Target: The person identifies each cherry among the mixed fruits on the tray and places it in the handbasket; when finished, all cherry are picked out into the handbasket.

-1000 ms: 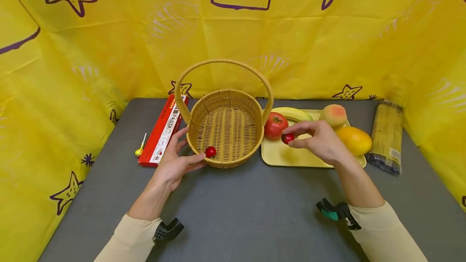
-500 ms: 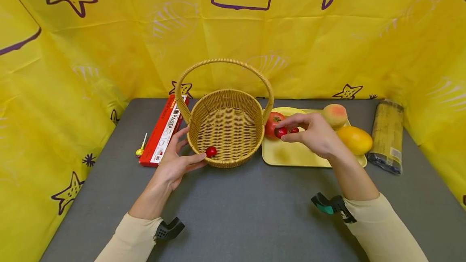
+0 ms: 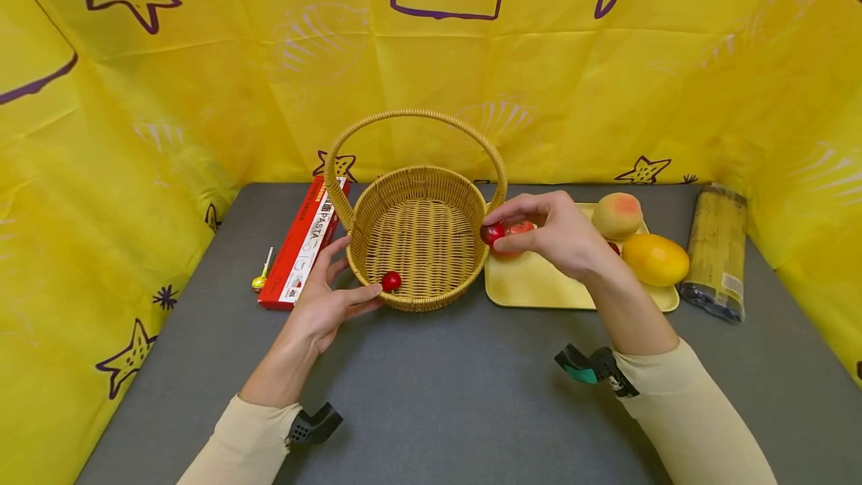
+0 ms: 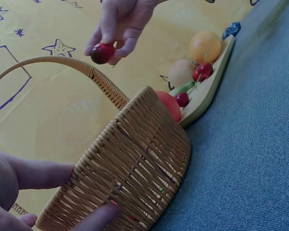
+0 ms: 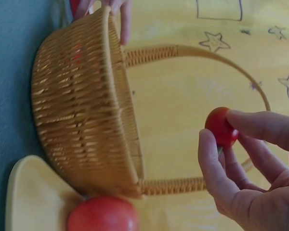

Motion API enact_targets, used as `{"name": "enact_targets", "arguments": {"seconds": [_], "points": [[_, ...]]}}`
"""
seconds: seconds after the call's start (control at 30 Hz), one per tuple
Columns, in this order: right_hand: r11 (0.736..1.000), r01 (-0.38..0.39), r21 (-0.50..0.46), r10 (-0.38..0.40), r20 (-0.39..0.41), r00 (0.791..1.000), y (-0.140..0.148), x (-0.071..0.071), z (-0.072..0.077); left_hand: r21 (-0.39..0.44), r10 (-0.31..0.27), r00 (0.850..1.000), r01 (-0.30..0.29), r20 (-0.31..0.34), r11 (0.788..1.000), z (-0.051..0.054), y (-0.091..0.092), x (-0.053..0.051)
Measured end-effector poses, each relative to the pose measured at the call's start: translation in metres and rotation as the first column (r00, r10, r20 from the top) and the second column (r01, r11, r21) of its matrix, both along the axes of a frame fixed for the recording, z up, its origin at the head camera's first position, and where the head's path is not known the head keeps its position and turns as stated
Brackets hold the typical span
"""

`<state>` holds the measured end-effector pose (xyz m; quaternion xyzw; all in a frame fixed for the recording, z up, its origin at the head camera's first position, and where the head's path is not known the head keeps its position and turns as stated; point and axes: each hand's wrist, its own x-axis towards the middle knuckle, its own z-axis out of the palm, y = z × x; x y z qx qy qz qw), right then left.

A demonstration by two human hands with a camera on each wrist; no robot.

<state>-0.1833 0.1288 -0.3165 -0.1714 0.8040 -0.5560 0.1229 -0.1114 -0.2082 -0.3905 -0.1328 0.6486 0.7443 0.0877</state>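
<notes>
My right hand (image 3: pixel 562 234) pinches a dark red cherry (image 3: pixel 493 234) between thumb and fingertips, near the right side of the wicker basket (image 3: pixel 420 302). A short stem shows below this cherry in the right wrist view. My left hand (image 3: pixel 330 305) holds the basket's left front side, its thumb at the rim; in the left wrist view one finger lies along the outer wall. Another cherry (image 3: pixel 390 281) lies inside the basket near the front. Beyond the basket, a red tomato (image 5: pixel 103 214) sits on the yellow tray (image 3: pixel 532 290), partly hidden in the head view by my right hand.
More cherries (image 4: pixel 202 72), a peach (image 3: pixel 617 215) and a yellow mango (image 3: pixel 655 260) sit on the tray. A wrapped roll (image 3: pixel 715 253) stands to its right. Left of the basket lie a red pasta box (image 3: pixel 296 245) and a lollipop (image 3: pixel 261 275). The basket's tall handle (image 3: pixel 414 114) arches overhead.
My right hand has moved left and slightly up from the tray with the cherry, reaching the basket's right rim. My left hand and the basket have stayed put.
</notes>
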Motion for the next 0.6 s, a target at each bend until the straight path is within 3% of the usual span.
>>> {"name": "enact_targets", "arguments": {"seconds": [0.6], "points": [[0.992, -0.126, -0.032, 0.127, 0.031, 0.991, -0.045, -0.014, 0.012, 0.011, 0.000, 1.000, 0.000, -0.005, 1.000, 0.000, 0.000, 0.001]]}}
